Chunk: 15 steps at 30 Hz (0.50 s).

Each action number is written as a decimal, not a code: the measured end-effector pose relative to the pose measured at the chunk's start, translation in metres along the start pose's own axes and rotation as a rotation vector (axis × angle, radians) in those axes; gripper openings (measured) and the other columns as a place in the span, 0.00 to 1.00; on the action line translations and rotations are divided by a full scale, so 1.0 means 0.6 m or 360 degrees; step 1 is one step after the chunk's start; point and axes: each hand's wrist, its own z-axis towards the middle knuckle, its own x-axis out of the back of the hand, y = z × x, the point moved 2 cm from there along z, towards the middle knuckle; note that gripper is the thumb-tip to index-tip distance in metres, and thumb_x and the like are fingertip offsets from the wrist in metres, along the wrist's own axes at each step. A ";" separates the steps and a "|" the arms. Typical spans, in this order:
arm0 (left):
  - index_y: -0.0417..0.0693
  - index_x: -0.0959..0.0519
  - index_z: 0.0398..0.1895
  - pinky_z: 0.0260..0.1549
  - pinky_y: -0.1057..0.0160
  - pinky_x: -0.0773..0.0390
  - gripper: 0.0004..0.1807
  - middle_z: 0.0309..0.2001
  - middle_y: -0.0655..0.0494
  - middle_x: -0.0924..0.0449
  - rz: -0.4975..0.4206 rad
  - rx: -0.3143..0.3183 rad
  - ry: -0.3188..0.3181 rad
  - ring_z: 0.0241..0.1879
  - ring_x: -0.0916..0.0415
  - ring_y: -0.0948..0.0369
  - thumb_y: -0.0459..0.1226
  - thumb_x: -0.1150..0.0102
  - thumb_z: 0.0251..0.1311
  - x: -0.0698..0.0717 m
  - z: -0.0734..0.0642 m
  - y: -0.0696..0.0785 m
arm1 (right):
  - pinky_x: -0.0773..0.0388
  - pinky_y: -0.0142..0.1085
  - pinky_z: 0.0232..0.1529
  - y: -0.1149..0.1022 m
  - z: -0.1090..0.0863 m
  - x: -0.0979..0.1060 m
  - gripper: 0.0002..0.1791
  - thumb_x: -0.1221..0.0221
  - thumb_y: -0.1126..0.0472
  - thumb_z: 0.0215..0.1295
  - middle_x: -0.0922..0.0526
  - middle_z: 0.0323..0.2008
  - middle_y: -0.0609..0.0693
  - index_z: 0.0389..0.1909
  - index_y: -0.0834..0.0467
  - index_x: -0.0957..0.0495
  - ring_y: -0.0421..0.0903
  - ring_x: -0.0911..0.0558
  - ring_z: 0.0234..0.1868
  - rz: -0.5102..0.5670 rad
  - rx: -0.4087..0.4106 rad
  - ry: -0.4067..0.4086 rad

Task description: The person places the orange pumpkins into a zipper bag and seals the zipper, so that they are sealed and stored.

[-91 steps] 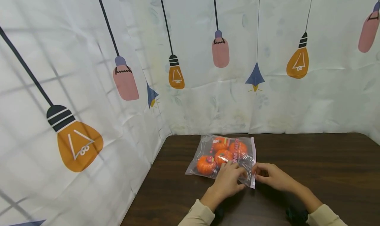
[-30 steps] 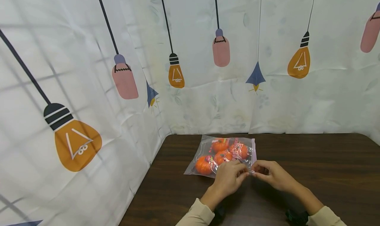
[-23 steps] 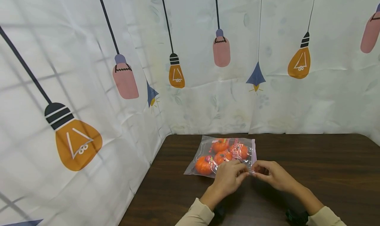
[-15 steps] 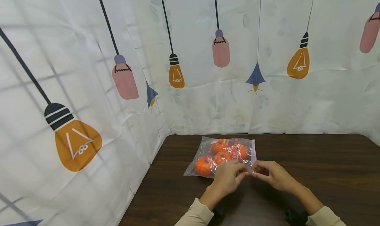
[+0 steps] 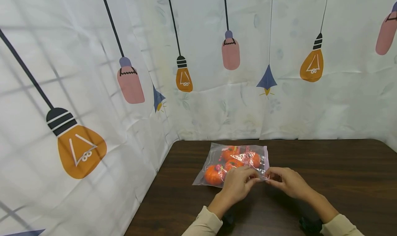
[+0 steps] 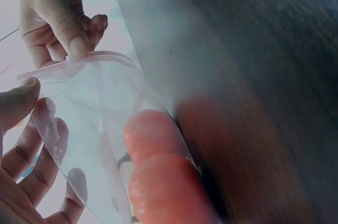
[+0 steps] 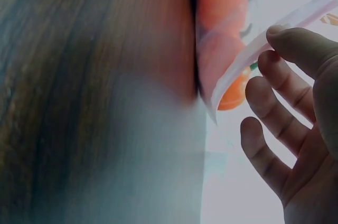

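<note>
A clear zip bag (image 5: 214, 155) with pink print lies on the table, holding several small orange pumpkins (image 5: 213, 174). Its pink zip strip (image 5: 266, 156) runs along the right side. My left hand (image 5: 237, 184) pinches the bag's near edge beside the strip; in the left wrist view the film passes between thumb and fingers. Just to the right, my right hand (image 5: 286, 182) pinches the strip between thumb and forefinger, as the right wrist view shows. That view has the strip (image 7: 253, 49) bent upward, with the pumpkins (image 7: 222, 2) behind it. Whether the zip is sealed there is unclear.
The dark wooden table (image 5: 335, 167) reaches back to a white curtain (image 5: 217, 112) printed with hanging lamps. Another curtain wall (image 5: 130, 153) runs along the left edge. A dark object (image 5: 310, 225) shows beneath the right wrist.
Since 3 seconds ago, both hands have come closer together, and the strip's near end has been lifted between them. Lately the bag and right hand have shifted slightly right.
</note>
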 end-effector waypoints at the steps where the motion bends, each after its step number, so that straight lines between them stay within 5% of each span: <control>1: 0.61 0.15 0.31 0.25 0.82 0.40 0.05 0.27 0.70 0.20 -0.0002 0.0002 0.0001 0.23 0.35 0.77 0.47 0.29 0.60 0.000 0.000 0.000 | 0.33 0.28 0.24 0.000 0.000 0.001 0.05 0.34 0.53 0.68 0.21 0.28 0.31 0.39 0.40 0.20 0.28 0.30 0.25 -0.0027 -0.0010 0.0003; 15: 0.62 0.16 0.32 0.27 0.82 0.39 0.04 0.26 0.71 0.22 -0.0054 0.0060 -0.0118 0.23 0.36 0.80 0.47 0.31 0.62 0.000 0.000 0.003 | 0.32 0.28 0.25 0.008 -0.002 0.003 0.06 0.33 0.53 0.66 0.16 0.31 0.33 0.41 0.41 0.19 0.26 0.29 0.26 -0.0225 -0.0096 -0.0006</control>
